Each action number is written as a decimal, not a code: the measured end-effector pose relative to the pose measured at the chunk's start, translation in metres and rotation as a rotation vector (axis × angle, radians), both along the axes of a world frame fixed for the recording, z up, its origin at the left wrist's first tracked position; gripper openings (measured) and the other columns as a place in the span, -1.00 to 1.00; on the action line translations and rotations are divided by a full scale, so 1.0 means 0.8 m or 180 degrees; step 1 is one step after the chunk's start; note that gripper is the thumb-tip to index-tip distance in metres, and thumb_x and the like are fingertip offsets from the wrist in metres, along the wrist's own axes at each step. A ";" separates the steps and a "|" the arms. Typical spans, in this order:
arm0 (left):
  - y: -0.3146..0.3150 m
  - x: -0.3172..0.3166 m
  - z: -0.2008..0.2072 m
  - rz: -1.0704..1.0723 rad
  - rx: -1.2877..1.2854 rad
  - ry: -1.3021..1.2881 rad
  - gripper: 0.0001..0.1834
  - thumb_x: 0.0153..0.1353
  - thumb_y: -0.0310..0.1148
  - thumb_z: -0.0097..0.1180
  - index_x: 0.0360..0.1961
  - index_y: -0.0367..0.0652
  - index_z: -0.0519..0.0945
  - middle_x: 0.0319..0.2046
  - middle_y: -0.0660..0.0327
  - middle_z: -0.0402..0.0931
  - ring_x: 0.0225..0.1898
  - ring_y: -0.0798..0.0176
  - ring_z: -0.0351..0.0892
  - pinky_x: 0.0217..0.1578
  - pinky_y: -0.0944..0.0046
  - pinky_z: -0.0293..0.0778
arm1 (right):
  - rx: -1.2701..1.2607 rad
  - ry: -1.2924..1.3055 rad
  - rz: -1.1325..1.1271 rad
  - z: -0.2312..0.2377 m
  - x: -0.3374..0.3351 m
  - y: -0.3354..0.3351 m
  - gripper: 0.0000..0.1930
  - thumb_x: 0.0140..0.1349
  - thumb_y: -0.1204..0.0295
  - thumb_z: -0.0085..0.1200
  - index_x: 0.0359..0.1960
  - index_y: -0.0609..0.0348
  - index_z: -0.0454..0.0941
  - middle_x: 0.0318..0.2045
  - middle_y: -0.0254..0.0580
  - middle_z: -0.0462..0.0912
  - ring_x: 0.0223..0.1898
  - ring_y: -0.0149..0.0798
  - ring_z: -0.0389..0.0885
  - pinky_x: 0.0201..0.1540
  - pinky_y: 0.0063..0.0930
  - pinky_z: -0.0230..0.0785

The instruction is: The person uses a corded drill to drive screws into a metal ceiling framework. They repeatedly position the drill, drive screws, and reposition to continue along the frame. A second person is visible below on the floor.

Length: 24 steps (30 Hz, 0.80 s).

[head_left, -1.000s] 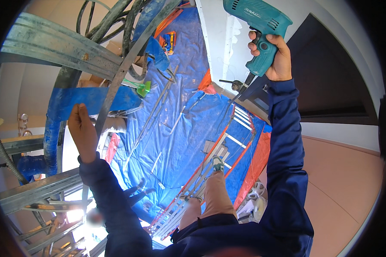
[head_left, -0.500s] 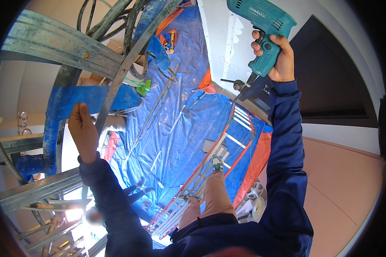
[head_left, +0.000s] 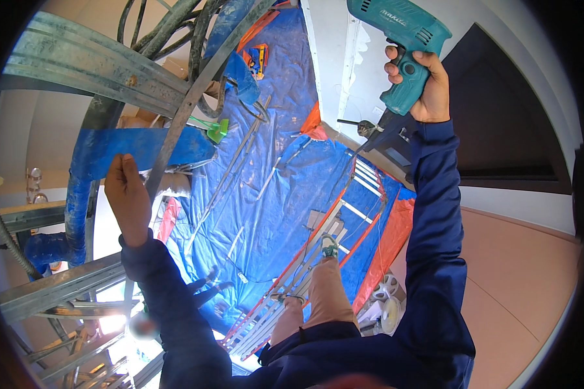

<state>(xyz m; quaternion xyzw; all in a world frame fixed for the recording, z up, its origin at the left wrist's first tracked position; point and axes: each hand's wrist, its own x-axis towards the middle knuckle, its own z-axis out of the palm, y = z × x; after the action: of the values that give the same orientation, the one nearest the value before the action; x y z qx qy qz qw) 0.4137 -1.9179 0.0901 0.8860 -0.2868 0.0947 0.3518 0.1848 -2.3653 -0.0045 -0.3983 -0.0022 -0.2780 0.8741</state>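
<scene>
High on the right, my right hand [head_left: 433,96] wraps round the handle of a teal power drill [head_left: 428,32]. Its front end runs past the picture's upper edge, so the bit is out of sight. A chuck key [head_left: 365,128] hangs on the drill's black cord below the handle. On the left, my raised left hand [head_left: 128,201] is closed, fingertips pressed together; what they hold, if anything, is hidden. That hand appears in front of a blue-wrapped pipe [head_left: 149,152], beside a slanting metal strip [head_left: 175,129]; whether it touches either I cannot tell.
I stand on an orange-railed ladder [head_left: 344,206] above a floor spread with blue tarp [head_left: 233,188]. Metal channels [head_left: 97,61] and black cables [head_left: 169,32] crowd the upper left. A dark recessed panel [head_left: 512,129] lies right of my right arm. A green dustpan-like object [head_left: 219,131] rests below.
My right hand and the drill have shifted slightly to the right, the cord and chuck key with them. My left hand has turned a little and stays by the blue pipe.
</scene>
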 end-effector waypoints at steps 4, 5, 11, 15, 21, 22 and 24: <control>-0.003 -0.004 0.002 -0.0029 0.0121 0.0013 -0.62 0.57 -0.26 -0.09 -0.44 -0.18 0.27 -0.56 0.31 0.09 -0.49 0.45 0.08 -0.45 0.28 0.05 | 0.0096 0.0070 0.0201 0.007 -0.003 -0.019 -0.58 0.36 0.32 0.03 0.14 0.35 0.38 -0.24 -0.01 0.59 -0.29 -0.21 0.56 -0.32 -0.51 0.53; -0.004 -0.005 0.002 -0.0024 0.0161 0.0007 -0.62 0.57 -0.26 -0.09 -0.44 -0.18 0.27 -0.56 0.30 0.09 -0.48 0.43 0.09 -0.45 0.28 0.06 | 0.0145 0.0095 0.0245 0.009 -0.004 -0.024 -0.58 0.36 0.31 0.04 0.14 0.35 0.38 -0.24 0.00 0.58 -0.29 -0.20 0.56 -0.32 -0.51 0.54; -0.007 -0.010 0.007 -0.0036 0.0251 0.0137 -0.62 0.57 -0.26 -0.09 -0.45 -0.19 0.26 -0.56 0.26 0.09 -0.48 0.40 0.09 -0.44 0.25 0.07 | 0.0365 0.0161 0.0412 0.014 -0.005 -0.037 -0.57 0.36 0.30 0.05 0.13 0.37 0.37 -0.25 -0.01 0.55 -0.28 -0.20 0.55 -0.31 -0.51 0.55; -0.005 -0.010 0.008 -0.0052 0.0299 0.0068 -0.61 0.57 -0.25 -0.10 -0.46 -0.19 0.26 -0.57 0.25 0.10 -0.49 0.40 0.09 -0.45 0.24 0.05 | 0.0381 0.0192 0.0442 0.015 -0.004 -0.037 -0.58 0.36 0.31 0.05 0.11 0.38 0.36 -0.25 0.00 0.55 -0.27 -0.21 0.55 -0.31 -0.51 0.56; -0.003 -0.008 0.006 0.0088 0.0099 -0.0116 -0.60 0.57 -0.25 -0.11 -0.46 -0.20 0.26 -0.58 0.27 0.10 -0.50 0.40 0.09 -0.46 0.24 0.05 | 0.0275 0.0216 0.0355 0.022 -0.007 -0.037 -0.57 0.36 0.33 0.05 0.13 0.40 0.35 -0.22 0.04 0.56 -0.27 -0.21 0.56 -0.32 -0.51 0.57; -0.003 -0.009 0.008 0.0133 0.0046 -0.0279 -0.61 0.57 -0.26 -0.12 -0.46 -0.19 0.26 -0.58 0.27 0.09 -0.50 0.40 0.09 -0.46 0.24 0.05 | 0.0258 0.0208 0.0344 0.021 -0.007 -0.036 -0.56 0.36 0.33 0.04 0.14 0.41 0.35 -0.21 0.06 0.57 -0.26 -0.20 0.56 -0.32 -0.51 0.57; -0.003 -0.015 0.012 0.0221 -0.0276 -0.0479 -0.62 0.57 -0.26 -0.12 -0.46 -0.18 0.27 -0.57 0.27 0.10 -0.49 0.41 0.10 -0.46 0.25 0.05 | 0.0250 0.0177 0.0329 0.020 -0.007 -0.035 -0.54 0.36 0.34 0.04 0.17 0.42 0.34 -0.17 0.10 0.59 -0.26 -0.20 0.57 -0.33 -0.51 0.58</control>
<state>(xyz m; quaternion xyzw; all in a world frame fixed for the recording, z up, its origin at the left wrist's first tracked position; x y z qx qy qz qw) 0.4021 -1.9204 0.0995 0.8697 -0.2771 0.1855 0.3639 0.1788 -2.3937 0.0116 -0.3706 0.0124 -0.2212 0.9020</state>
